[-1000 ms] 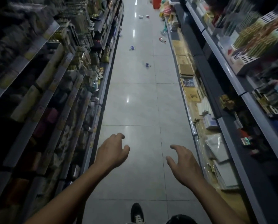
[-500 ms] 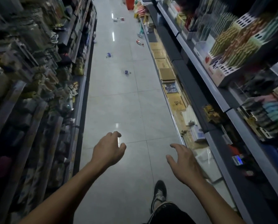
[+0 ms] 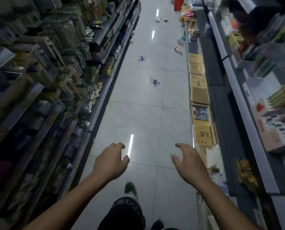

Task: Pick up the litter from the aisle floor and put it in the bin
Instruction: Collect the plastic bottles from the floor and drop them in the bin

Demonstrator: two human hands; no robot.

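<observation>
Litter lies scattered far ahead on the grey tiled aisle floor. Nearest is a small blue can (image 3: 155, 81) mid-aisle. Beyond it lies a blue-and-white piece (image 3: 140, 58), and a red-and-white wrapper (image 3: 178, 50) sits by the right shelf. Two small pieces (image 3: 161, 20) rest near the far end. A red bin (image 3: 178, 3) stands at the aisle's far end, cut off by the frame's top. My left hand (image 3: 111, 161) and my right hand (image 3: 189, 161) hover out in front, palms down, fingers apart, holding nothing, well short of the litter.
Tall stocked shelves (image 3: 59, 80) line the left side and shelves with cardboard boxes (image 3: 199, 95) line the right, leaving a narrow tiled aisle (image 3: 143, 117). My leg and dark shoe (image 3: 130, 190) step forward below the hands. Ceiling lights reflect off the floor.
I have walked forward down the aisle: the litter and the red bin sit closer. A foot has swung forward. Both hands stay out in front, empty.
</observation>
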